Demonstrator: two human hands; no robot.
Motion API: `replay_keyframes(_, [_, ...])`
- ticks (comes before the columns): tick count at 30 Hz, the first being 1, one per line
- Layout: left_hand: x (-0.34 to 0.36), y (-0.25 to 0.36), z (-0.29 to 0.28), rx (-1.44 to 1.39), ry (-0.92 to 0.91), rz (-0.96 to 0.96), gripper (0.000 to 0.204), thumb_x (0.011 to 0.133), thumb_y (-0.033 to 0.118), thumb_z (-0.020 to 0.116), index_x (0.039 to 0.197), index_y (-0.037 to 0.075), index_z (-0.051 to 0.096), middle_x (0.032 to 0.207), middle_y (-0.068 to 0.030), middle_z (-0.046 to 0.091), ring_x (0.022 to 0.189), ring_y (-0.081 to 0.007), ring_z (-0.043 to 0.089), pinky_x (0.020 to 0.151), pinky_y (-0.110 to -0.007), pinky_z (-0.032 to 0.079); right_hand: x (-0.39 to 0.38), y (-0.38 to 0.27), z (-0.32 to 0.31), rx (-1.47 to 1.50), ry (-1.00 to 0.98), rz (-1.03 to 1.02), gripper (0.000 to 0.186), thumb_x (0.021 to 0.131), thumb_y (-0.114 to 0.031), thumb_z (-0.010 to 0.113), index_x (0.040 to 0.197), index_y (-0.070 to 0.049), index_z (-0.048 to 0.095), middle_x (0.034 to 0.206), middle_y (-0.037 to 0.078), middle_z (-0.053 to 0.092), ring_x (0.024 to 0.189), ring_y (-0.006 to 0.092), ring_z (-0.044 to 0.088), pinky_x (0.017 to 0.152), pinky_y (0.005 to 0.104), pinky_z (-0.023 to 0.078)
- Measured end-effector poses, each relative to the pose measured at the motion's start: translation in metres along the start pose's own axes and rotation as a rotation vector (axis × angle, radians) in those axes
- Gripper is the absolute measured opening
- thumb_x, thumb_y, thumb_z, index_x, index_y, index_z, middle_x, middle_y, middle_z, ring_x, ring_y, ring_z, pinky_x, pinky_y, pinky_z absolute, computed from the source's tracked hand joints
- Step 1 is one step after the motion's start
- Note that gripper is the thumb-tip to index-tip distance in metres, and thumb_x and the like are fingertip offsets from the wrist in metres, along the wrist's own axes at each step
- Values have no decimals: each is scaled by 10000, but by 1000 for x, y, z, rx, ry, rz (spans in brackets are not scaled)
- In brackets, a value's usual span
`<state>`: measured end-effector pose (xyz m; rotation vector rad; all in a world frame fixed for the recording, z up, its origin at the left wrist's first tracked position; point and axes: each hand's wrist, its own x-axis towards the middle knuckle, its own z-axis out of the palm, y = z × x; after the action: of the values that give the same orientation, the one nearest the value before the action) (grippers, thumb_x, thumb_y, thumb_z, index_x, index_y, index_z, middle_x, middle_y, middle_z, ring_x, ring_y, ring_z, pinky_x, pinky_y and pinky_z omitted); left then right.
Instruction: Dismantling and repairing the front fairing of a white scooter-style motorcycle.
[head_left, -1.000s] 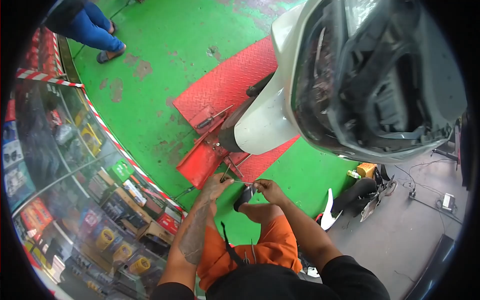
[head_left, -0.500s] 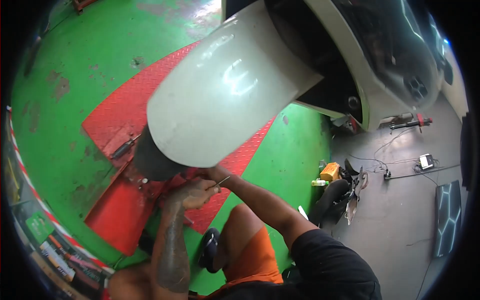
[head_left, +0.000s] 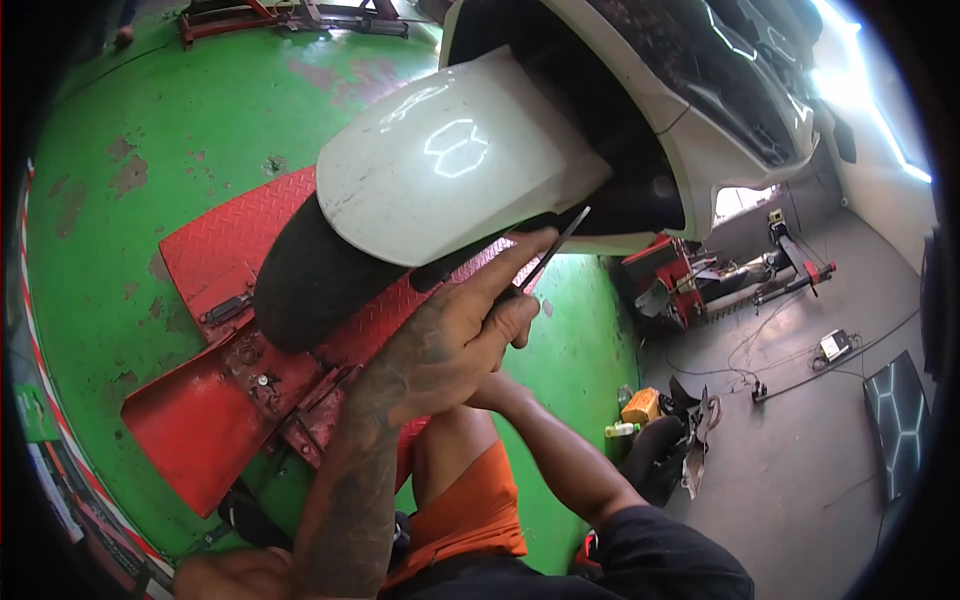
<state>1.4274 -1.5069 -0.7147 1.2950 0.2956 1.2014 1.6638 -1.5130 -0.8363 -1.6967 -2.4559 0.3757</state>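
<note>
Two hands meet under the fender [head_left: 450,165]. Left hand [head_left: 440,350]: fingers closed on a thin dark tool [head_left: 552,248], forefinger laid along it, tip at the fender's lower edge beside the tyre [head_left: 300,285]. Right hand almost wholly hidden behind the left; grip cannot be told. Risk: tool tip slips on the smooth fender, scratching paint or jabbing the tyre. Tool's handle and kind unclear. Red ramp [head_left: 200,420] beneath the wheel; its clamp parts hard to make out.
</note>
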Motion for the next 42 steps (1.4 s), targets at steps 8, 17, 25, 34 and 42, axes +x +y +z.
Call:
replay_keyframes(8, [82,-12,46,-359,275,271,301,1069,119,398,1352,47,472,829,-9,536,628,-45,438,554,-203,395,-29,-68,-322,-297,965,-537,156,961,-28,587,1092,14,662,1076,126,676,1002,244,636,893,377,514])
replay_keyframes(17, [107,-19,57,-443,320,332,499,1069,112,392,1558,142,300,810,-5,525,635,-54,441,586,-217,422,87,-184,-426,-1202,945,-729,300,994,-135,615,1284,-58,618,1275,125,652,1204,258,608,1045,381,449])
replay_keyframes(25, [122,-30,63,-188,427,595,469,1058,117,451,1522,113,388,782,-107,598,699,-142,589,701,-316,509,132,-158,-447,-1154,724,-826,382,1041,-263,475,1316,-25,590,1387,118,576,1266,237,538,1063,356,402])
replay_keyframes(34, [134,-34,81,-540,173,430,437,1045,83,462,1479,68,413,974,-158,660,901,-195,675,849,-327,544,133,-150,-472,-1470,536,-1071,343,1015,-179,520,1281,28,587,1378,150,593,1236,262,593,1068,375,465])
replay_keyframes(42, [138,-37,82,-467,216,506,406,1025,41,459,1429,14,454,1180,-230,660,1088,-300,684,946,-364,553,133,-155,-460,-1091,640,-893,359,1016,-185,506,1289,28,601,1341,154,619,1243,265,589,1071,370,456])
